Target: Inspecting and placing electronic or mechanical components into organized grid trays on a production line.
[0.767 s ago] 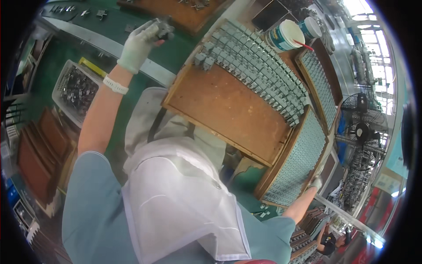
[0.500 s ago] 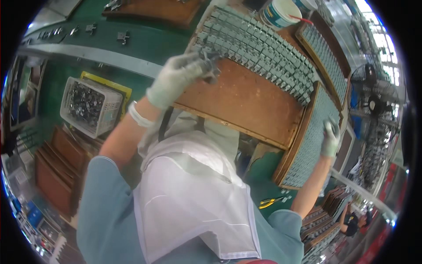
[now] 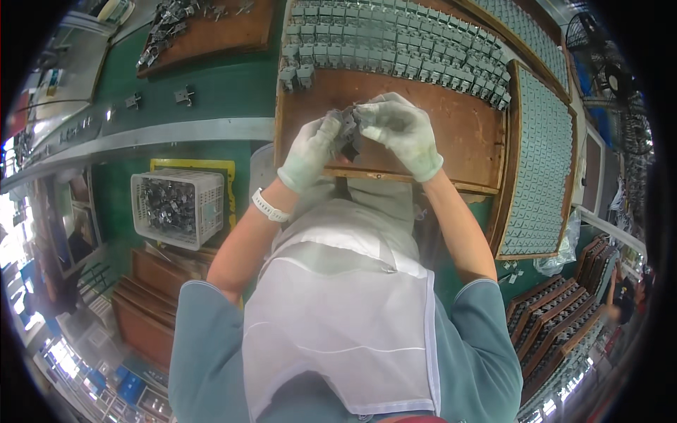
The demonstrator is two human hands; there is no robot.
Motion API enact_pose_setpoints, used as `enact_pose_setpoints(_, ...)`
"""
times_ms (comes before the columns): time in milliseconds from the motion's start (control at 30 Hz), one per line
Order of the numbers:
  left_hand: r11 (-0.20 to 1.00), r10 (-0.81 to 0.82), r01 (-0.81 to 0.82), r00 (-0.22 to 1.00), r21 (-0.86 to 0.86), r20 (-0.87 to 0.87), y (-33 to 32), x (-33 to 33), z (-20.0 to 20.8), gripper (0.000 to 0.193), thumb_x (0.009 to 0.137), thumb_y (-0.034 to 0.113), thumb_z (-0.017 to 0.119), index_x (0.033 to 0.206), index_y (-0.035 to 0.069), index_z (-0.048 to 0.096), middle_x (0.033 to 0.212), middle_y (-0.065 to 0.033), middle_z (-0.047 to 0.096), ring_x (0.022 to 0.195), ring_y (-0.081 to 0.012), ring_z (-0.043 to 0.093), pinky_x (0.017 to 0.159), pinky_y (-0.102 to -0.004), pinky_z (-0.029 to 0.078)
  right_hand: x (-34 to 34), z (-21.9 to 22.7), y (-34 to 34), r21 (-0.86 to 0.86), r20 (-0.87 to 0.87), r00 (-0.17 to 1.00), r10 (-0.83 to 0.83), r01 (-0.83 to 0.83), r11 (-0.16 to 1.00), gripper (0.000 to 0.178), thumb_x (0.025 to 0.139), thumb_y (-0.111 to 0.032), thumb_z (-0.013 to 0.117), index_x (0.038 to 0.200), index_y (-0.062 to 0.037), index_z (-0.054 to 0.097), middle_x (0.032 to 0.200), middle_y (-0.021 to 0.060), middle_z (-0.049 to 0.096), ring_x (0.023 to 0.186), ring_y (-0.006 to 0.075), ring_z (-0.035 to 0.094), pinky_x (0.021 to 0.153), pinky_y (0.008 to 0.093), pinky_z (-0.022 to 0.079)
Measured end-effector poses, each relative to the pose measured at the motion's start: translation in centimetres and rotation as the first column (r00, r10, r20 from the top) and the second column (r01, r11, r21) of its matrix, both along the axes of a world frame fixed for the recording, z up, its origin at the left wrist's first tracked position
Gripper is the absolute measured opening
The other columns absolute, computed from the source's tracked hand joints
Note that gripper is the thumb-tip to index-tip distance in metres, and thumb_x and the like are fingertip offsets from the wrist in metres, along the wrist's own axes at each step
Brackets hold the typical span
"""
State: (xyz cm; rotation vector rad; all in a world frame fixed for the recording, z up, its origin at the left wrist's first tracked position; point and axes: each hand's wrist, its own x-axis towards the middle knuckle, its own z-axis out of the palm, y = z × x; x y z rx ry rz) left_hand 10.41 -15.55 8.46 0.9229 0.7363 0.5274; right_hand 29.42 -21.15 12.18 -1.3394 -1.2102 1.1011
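Observation:
Both my hands wear whitish gloves and meet over the near edge of a brown wooden tray (image 3: 444, 141). My left hand (image 3: 310, 151) is closed around a small cluster of grey metal brackets (image 3: 348, 134). From the other side, my right hand (image 3: 405, 134) has its fingers bent and pinched at the same brackets; how many pieces there are is hard to tell. Across the far part of the tray stand close rows of similar metal brackets (image 3: 381, 46), with a short row begun at the left by two pieces (image 3: 296, 76).
To the right lies a wooden tray full of flat grey parts (image 3: 536, 162). A white plastic basket of metal parts (image 3: 211, 211) is at the left, above leaning brown boards (image 3: 144, 310). Another board with loose parts (image 3: 218, 32) lies far left. Stacked loaded trays (image 3: 550, 317) stand lower right.
My right hand has come from the right-hand tray to the brackets in my left hand. My left hand has moved slightly right and down with them. The view has turned.

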Motion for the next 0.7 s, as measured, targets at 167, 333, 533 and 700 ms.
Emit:
enact_pose_setpoints(167,0.991,-0.061,0.077,0.988,0.107,-0.145,0.1,0.3,0.2,0.045,0.102,0.038,0.047,0.108,-0.003,0.063,0.084,-0.0092,0.069,0.066,-0.0129,0.062,0.057,-0.0249,0.049,0.8,-0.7,-0.1,-0.155,0.043,0.999,0.034,-0.027,0.987,0.023,0.077,-0.001,0.076,0.099,0.0044,0.070,0.098,0.0057,0.066,0.089,0.0140,0.064,0.078,0.0283,0.052)
enact_pose_setpoints(333,0.979,-0.164,0.191,0.949,0.078,-0.269,1.4,0.1,1.1,0.041,0.102,0.032,0.046,0.101,-0.004,0.066,0.080,-0.0091,0.068,0.059,-0.0111,0.060,0.045,-0.0235,0.045,0.7,0.1,-0.4,-0.209,0.311,0.937,0.157,-0.094,0.973,0.017,0.075,-0.001,0.076,0.089,0.0048,0.068,0.090,0.0099,0.064,0.087,0.0180,0.066,0.077,0.0306,0.052)
enact_pose_setpoints(533,0.955,-0.257,0.292,0.896,0.045,-0.364,2.5,0.6,2.0,0.041,0.102,0.032,0.048,0.107,-0.005,0.066,0.073,-0.0041,0.064,0.053,-0.0094,0.056,0.043,-0.0218,0.044,0.1,-1.7,-1.2,-0.002,0.366,0.931,0.015,-0.015,1.000,0.023,0.073,-0.011,0.082,0.090,-0.0018,0.071,0.085,0.0083,0.066,0.075,0.0223,0.065,0.069,0.0339,0.053)
enact_pose_setpoints(700,0.934,-0.356,0.354,0.920,-0.042,-0.163,3.3,0.0,2.7,0.041,0.101,0.033,0.051,0.111,-0.004,0.065,0.080,-0.0030,0.064,0.060,-0.0074,0.056,0.050,-0.0220,0.047,0.9,-1.5,-1.4,0.114,0.280,0.958,0.057,-0.092,0.989,0.043,0.080,-0.010,0.079,0.117,0.0019,0.061,0.099,0.0045,0.065,0.092,0.0139,0.063,0.086,0.0287,0.052)
